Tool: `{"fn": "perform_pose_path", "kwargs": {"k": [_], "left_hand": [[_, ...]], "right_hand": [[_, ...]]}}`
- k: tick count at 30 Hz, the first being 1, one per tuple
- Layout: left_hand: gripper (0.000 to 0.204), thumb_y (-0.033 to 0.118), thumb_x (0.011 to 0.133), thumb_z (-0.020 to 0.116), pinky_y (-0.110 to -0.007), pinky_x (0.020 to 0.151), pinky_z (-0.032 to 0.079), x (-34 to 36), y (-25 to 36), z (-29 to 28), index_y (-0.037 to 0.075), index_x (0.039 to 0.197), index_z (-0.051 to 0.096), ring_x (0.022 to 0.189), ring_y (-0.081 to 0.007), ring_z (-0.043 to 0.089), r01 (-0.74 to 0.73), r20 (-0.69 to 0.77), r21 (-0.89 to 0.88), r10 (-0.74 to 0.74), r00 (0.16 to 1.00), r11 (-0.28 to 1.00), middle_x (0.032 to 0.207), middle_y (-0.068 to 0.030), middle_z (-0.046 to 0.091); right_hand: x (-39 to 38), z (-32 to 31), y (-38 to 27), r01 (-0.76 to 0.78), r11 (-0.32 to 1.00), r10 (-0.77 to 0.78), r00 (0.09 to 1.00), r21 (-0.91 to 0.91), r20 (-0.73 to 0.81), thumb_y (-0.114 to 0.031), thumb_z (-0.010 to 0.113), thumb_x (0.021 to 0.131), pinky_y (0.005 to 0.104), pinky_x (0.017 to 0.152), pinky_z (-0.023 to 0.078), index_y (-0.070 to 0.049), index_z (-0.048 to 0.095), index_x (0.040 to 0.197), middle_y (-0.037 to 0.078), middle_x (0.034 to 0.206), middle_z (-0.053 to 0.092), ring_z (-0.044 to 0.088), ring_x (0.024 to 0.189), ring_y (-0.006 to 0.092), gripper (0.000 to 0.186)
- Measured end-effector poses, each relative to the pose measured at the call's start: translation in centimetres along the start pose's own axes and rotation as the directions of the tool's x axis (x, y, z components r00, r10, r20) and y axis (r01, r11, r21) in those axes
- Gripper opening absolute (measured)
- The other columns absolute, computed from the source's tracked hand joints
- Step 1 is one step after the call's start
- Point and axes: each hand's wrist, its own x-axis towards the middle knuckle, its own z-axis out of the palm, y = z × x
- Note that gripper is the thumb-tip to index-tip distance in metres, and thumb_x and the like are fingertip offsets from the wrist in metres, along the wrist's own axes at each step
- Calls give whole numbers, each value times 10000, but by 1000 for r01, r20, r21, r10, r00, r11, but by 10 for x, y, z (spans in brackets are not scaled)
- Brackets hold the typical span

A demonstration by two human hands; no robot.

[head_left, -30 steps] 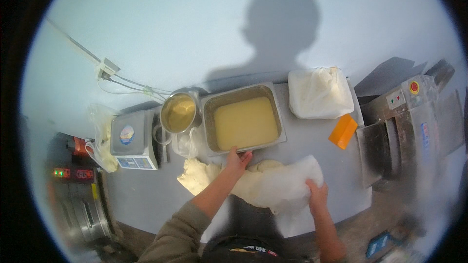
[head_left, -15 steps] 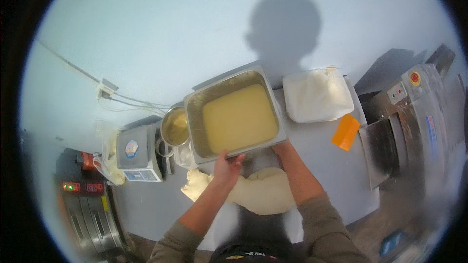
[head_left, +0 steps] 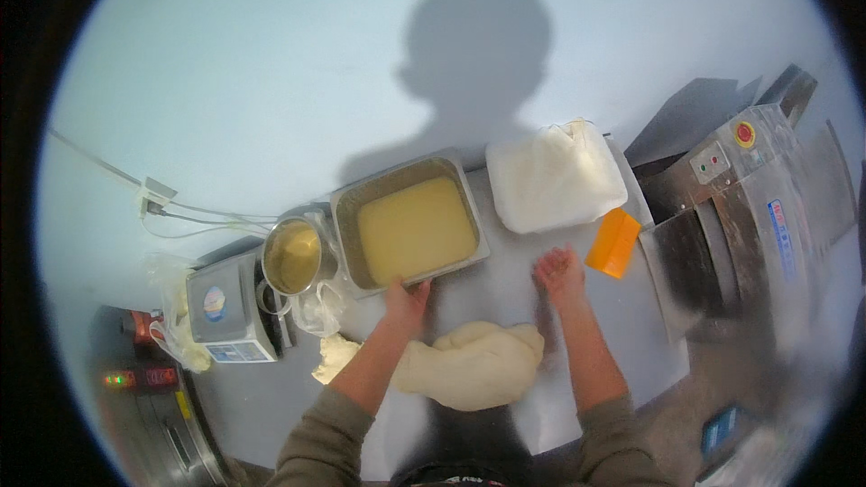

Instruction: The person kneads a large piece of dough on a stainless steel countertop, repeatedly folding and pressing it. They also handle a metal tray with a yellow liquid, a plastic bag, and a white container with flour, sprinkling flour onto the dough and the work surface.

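A deep rectangular metal pan with a pale yellow filling stands on the worktop near the wall. My left hand is at its near edge, thumb up at the rim and fingers against the side. Off to the right, my right hand is empty, palm up with its fingers apart and a little curled, close to an orange scraper. A long lump of pale dough lies between my forearms, nearer to me; my left forearm hides part of it.
Left of the pan are a metal pitcher, a clear plastic bag and a scale. A white tub stands at the back right. A steel machine with a red button borders the worktop on the right.
The pan has come down and away from me onto the worktop. My right hand has let go of it and moved right; my left hand stays at its near edge.
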Motion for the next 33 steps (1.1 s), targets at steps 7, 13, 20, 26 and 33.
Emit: {"fn": "perform_pose_path", "kwargs": {"k": [7,13,20,26,33], "left_hand": [[628,536,1081,396,-390,922,611,-29,23,-5,14,1427,428,1137,-329,650,122,258,48,-130,957,991,1318,-192,594],[802,662,1052,300,-446,1072,488,-122,27,-42,38,1553,344,1259,-334,582,141,134,264,-181,974,954,1434,-214,539],[735,590,1085,258,-452,1099,443,-219,30,-105,25,1540,371,1331,-346,514,71,153,353,-133,979,933,1481,-230,497],[583,463,1095,380,-444,1038,494,-271,-12,-122,30,1479,450,1233,-317,590,74,166,522,-187,968,850,1395,-203,577],[406,334,1074,487,-397,961,534,-278,-109,-108,41,1344,559,1088,-248,655,159,182,625,-341,922,764,1212,-145,663]], "right_hand": [[57,43,-72,118,946,-134,990,-303,-33,-379,674,948,495,944,521,-29,490,1348,129,1197,558,589,1124,339,563],[86,44,-67,176,968,-176,984,-181,13,-149,623,915,426,807,556,-23,484,1361,130,1223,596,626,1081,279,484],[9,-20,-90,253,949,-219,958,-188,185,-102,589,878,438,876,580,-2,506,1321,132,1248,610,638,1114,283,461],[-105,-130,-156,361,777,-260,930,-516,259,-238,640,851,333,755,512,-11,664,1100,79,922,656,627,846,186,338],[-134,-300,-169,215,533,-347,938,-818,21,-265,670,833,406,875,511,43,657,1114,98,935,680,645,900,265,417]]}}
